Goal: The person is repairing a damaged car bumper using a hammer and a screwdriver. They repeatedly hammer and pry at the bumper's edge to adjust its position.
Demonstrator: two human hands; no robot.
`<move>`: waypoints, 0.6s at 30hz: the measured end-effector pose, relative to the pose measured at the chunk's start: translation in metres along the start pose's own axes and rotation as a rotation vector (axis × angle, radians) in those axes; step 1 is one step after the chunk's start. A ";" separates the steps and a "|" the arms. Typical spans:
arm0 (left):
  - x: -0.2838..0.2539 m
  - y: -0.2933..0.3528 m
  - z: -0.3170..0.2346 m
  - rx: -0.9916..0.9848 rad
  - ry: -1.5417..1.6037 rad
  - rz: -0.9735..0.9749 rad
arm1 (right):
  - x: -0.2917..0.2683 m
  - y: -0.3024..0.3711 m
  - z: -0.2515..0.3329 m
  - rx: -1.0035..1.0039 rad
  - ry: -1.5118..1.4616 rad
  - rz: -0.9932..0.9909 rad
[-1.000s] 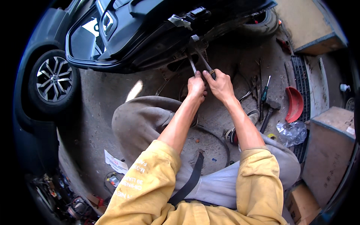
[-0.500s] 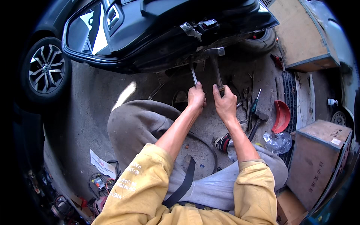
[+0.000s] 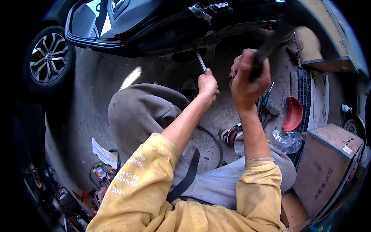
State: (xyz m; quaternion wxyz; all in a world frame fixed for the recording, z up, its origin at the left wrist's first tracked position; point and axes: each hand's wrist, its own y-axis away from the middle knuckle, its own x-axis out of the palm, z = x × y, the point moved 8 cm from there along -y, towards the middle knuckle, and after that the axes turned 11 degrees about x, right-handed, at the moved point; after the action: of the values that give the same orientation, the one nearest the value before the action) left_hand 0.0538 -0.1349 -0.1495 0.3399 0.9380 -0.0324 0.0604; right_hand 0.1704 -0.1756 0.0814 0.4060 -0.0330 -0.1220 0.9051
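My left hand (image 3: 208,84) is closed round a metal bar, likely a chisel or pry bar (image 3: 200,61), whose far end meets the lower edge of the dark car body (image 3: 154,42). My right hand (image 3: 249,79) grips the handle of a hammer (image 3: 274,38), raised close to the camera. The hammer's head is dark and blurred at the upper right, well apart from the bar. Silver tape (image 3: 201,13) hangs on the car panel above the bar.
A screwdriver (image 3: 266,98), a second hammer (image 3: 272,112) and a red curved tray (image 3: 293,114) lie on the floor at right. Beyond them stand wooden crates (image 3: 328,150). A car wheel (image 3: 49,56) is at far left. A black hose (image 3: 216,141) curves between my legs.
My right hand has swung the hammer up from beside the bar toward the camera. My left hand keeps its grip on the bar. The whole view has shifted slightly.
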 end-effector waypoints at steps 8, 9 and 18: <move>0.004 0.018 0.002 -0.020 -0.113 0.053 | -0.020 0.009 -0.126 0.303 0.789 0.275; 0.005 0.011 -0.014 0.017 -0.064 0.045 | -0.023 0.013 -0.108 0.415 0.742 0.248; 0.017 -0.002 -0.010 -0.097 0.043 0.096 | -0.030 0.022 -0.055 0.271 0.200 0.009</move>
State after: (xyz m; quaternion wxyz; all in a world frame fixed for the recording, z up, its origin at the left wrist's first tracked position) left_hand 0.0695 -0.1268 -0.1410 0.3822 0.9163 -0.0727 0.0950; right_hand 0.1833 -0.2016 0.0214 0.4128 -0.0683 0.0425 0.9073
